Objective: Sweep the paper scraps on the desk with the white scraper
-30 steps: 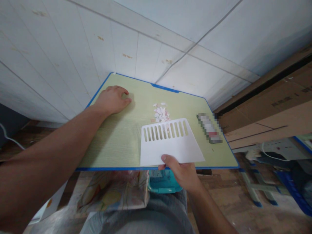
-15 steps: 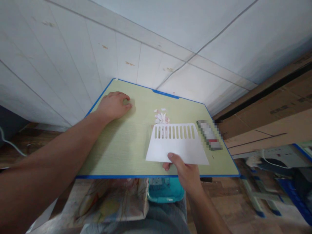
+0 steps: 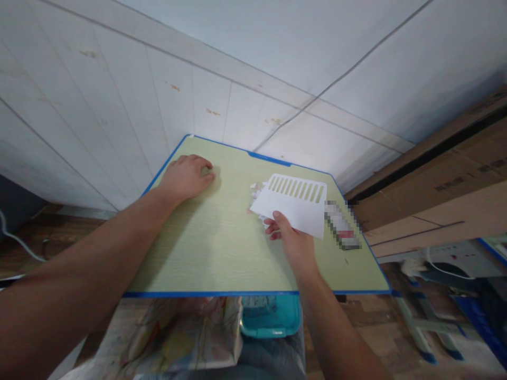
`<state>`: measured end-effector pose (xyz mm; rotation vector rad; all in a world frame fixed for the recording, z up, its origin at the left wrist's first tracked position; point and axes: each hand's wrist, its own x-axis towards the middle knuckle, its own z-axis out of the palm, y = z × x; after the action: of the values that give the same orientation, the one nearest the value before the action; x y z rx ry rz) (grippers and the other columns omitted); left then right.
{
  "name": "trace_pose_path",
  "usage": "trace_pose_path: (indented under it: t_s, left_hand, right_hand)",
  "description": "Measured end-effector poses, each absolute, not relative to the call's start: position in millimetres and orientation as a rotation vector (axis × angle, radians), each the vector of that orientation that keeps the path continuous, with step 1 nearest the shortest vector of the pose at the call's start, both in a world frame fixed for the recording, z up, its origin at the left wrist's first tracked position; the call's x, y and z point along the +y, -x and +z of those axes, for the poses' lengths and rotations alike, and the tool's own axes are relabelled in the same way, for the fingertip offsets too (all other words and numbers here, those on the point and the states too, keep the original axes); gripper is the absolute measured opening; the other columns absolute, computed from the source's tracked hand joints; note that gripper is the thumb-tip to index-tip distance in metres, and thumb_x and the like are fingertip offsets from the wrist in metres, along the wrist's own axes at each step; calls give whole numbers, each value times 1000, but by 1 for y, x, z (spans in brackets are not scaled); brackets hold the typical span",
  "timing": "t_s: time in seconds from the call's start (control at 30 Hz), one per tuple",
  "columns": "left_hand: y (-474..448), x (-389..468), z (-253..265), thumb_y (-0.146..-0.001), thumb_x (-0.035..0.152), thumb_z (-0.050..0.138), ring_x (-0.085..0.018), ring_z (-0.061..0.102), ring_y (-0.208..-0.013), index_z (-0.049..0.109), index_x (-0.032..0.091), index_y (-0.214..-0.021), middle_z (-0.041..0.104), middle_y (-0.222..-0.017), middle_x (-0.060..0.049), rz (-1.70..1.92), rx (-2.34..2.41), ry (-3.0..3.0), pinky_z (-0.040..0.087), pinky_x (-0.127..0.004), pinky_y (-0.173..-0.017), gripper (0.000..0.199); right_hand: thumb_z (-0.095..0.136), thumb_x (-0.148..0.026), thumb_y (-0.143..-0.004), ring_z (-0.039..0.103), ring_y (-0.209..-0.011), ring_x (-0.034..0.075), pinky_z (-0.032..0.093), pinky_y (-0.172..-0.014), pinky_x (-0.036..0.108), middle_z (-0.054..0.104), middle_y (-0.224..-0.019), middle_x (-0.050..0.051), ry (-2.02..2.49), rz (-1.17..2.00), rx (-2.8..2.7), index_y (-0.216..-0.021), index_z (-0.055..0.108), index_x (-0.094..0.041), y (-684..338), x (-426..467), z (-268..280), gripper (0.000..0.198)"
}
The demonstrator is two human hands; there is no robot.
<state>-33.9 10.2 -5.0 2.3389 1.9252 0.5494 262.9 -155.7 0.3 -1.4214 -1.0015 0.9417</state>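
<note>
My right hand [image 3: 295, 240] pinches a white slotted card [image 3: 291, 208] by its near edge, thumb on top and fingers underneath. A row of long narrow slots runs along the card's far side. Partly hidden by the card lies a pile of white and pinkish paper scraps [image 3: 255, 195] on the light green tabletop [image 3: 222, 253]. My left hand [image 3: 188, 176] rests on the far left of the table, loosely curled, thumb and index finger apart, holding nothing visible.
A blurred-out flat object [image 3: 343, 224] lies at the table's right. Below the front edge are a teal basket [image 3: 273, 331] and a patterned cloth or bag [image 3: 198, 343]. The white wall [image 3: 245, 113] borders the back; cardboard boxes [image 3: 435, 195] stand to the right.
My right hand has carried the card forward and turned it toward the right, and it now covers more of the scraps. My left hand has stayed in place.
</note>
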Motion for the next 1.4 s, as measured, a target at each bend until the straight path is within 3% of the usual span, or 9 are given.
trace_pose_path:
  t_s: [0.37,0.6,1.07,1.27,1.4]
  left_hand:
    - [35,15,-6,-105,52,53,-41,70,-156,88,23,-146,81,-162,-15,556,1929,-2339,54,-54,-133,60]
    - [36,16,-6,-105,56,48,-39,70,-156,86,21,-146,82,-162,-14,538,1932,-2357,53,-50,-134,66]
    - [36,14,-6,-104,57,48,-44,73,-154,86,20,-146,82,-161,-18,543,1920,-2364,56,-57,-132,68]
    - [35,12,-3,-104,58,49,-40,72,-156,85,21,-149,81,-164,-15,493,1939,-2358,53,-51,-134,68]
    - [35,11,-2,-103,58,48,-40,72,-156,85,20,-149,81,-164,-16,483,1928,-2372,53,-50,-134,70]
  right_hand:
    - [79,-71,-90,66,-58,22,57,-58,37,81,-70,7,1501,851,-1098,-74,82,-25,-261,-159,-11,49]
    - [79,-70,-92,69,-60,23,58,-61,37,80,-70,6,1468,854,-1088,-72,79,-27,-260,-157,-17,47]
    - [82,-57,-82,70,-57,22,60,-58,35,84,-72,8,1375,947,-980,-76,78,-25,-259,-157,-9,33]
    - [75,-48,-77,67,-53,22,57,-54,34,82,-67,7,1364,961,-938,-69,75,-26,-258,-157,-5,23]
    - [72,-50,-77,67,-55,21,56,-55,34,83,-69,8,1371,951,-976,-68,77,-25,-259,-156,-6,27]
